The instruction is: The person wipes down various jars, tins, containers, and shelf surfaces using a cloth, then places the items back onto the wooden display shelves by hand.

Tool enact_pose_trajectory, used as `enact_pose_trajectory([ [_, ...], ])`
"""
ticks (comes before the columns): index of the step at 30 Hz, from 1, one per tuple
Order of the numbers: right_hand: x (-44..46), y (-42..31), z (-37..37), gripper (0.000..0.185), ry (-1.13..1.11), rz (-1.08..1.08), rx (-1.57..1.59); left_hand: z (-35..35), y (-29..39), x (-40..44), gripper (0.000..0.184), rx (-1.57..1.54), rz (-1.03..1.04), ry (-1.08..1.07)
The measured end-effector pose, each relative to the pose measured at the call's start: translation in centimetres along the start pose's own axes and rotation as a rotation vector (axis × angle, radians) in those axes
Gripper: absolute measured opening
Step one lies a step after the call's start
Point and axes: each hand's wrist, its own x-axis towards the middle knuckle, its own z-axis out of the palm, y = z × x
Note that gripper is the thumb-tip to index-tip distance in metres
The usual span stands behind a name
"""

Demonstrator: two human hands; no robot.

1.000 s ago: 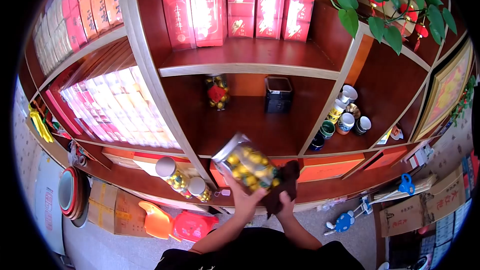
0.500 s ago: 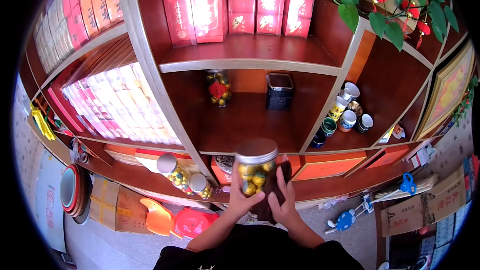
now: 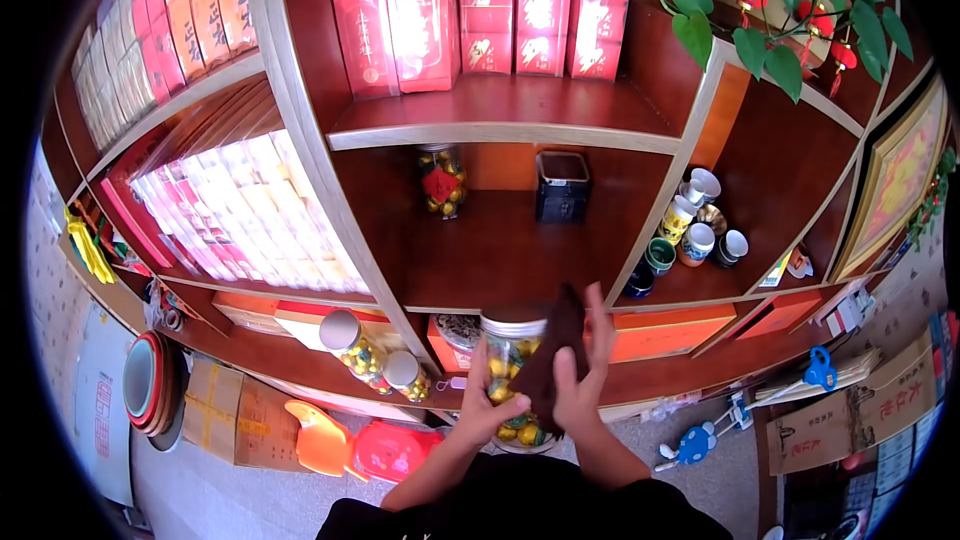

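Note:
In front of my body, a clear jar (image 3: 506,368) of gold-wrapped balls with a silver lid is in my left hand (image 3: 482,408). Its fingers wrap round the left side, and the thumb lies across the front. My right hand (image 3: 583,395) grips a dark brown cloth (image 3: 560,360) between thumb and fingers. The cloth lies along the jar's right side and covers part of it. Just left of my hands, a taller jar (image 3: 362,355) and a shorter jar (image 3: 408,376) with similar contents stand on the lower ledge.
On the shelf ahead stand another jar (image 3: 441,185) with a red label and a black square container (image 3: 562,188). Several cups (image 3: 697,238) sit in the right compartment. Below left are a cardboard box (image 3: 235,410), an orange chair (image 3: 320,437) and a red stool (image 3: 392,450).
The jar has moved lower and closer to my body. My right hand has raised the cloth along the jar's side, and its fingers point further up.

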Motion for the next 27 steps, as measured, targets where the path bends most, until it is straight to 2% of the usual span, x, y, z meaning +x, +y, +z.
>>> enact_pose_trajectory([
  [2,-2.6,-0.4,0.4,0.064,-0.213,0.052,0.087,0.0,0.8,0.1,0.108,-0.12,0.026,0.126],
  [3,-3.5,-0.9,0.5,0.063,-0.257,0.022,0.023,-0.2,1.4,0.8,0.104,-0.15,0.083,0.081],
  [4,-4.3,-1.3,0.5,0.062,-0.299,-0.011,-0.042,0.1,1.5,1.0,0.097,-0.161,0.116,0.193],
  [6,-5.8,-0.5,0.7,0.059,-0.396,-0.192,-0.275,0.2,2.9,1.5,0.092,-0.247,0.131,0.18],
  [10,-4.4,-0.6,-0.1,0.056,-0.402,-0.209,-0.215,-0.5,1.4,1.1,0.094,-0.101,0.092,0.155],
  [11,-3.5,-0.9,-0.4,0.055,-0.391,-0.224,-0.158,-0.6,1.0,0.9,0.1,-0.041,0.087,0.113],
  [12,-2.5,-1.1,-0.9,0.053,-0.373,-0.238,-0.118,-1.1,0.3,0.7,0.106,-0.004,-0.012,0.075],
  [14,-0.5,-1.8,-2.1,0.051,-0.345,-0.284,-0.12,-0.5,-0.1,-0.2,0.103,-0.152,-0.05,-0.088],
  [15,0.5,-2.1,-2.7,0.051,-0.306,-0.28,-0.108,-0.2,-0.2,-0.4,0.11,-0.123,-0.107,-0.08],
  [16,1.1,-1.9,-2.8,0.05,-0.199,-0.272,-0.006,0.2,0.1,-1.1,0.115,-0.196,-0.177,-0.151],
  [18,0.9,0.0,-3.1,0.058,-0.185,0.046,0.427,0.7,1.4,-1.1,0.113,-0.175,-0.171,-0.296],
  [20,-0.6,3.0,-2.9,0.052,-0.057,0.331,0.856,0.8,1.9,-1.2,0.113,-0.161,-0.208,-0.289],
  [21,0.1,2.3,-2.6,0.052,-0.023,0.284,0.725,0.4,2.1,-1.1,0.113,-0.133,-0.251,-0.34],
  [22,0.2,2.7,-2.5,0.052,-0.028,0.283,0.725,0.2,2.4,-0.8,0.114,-0.103,-0.29,-0.392],
  [24,0.4,4.7,-1.9,0.051,-0.204,0.182,1.32,-0.4,2.3,-0.6,0.113,-0.109,-0.276,-0.426],
  [25,0.5,4.8,-1.0,0.055,-0.304,0.064,1.484,-1.1,1.3,-0.8,0.113,-0.161,-0.341,-0.486],
  [26,-0.1,4.5,0.1,0.057,-0.291,-0.01,1.727,-1.6,0.4,-1.2,0.114,-0.212,-0.406,-0.546],
  [27,-0.7,4.3,0.3,0.058,-0.216,-0.002,1.717,-1.2,0.3,-1.8,0.114,-0.331,-0.488,-0.518],
])
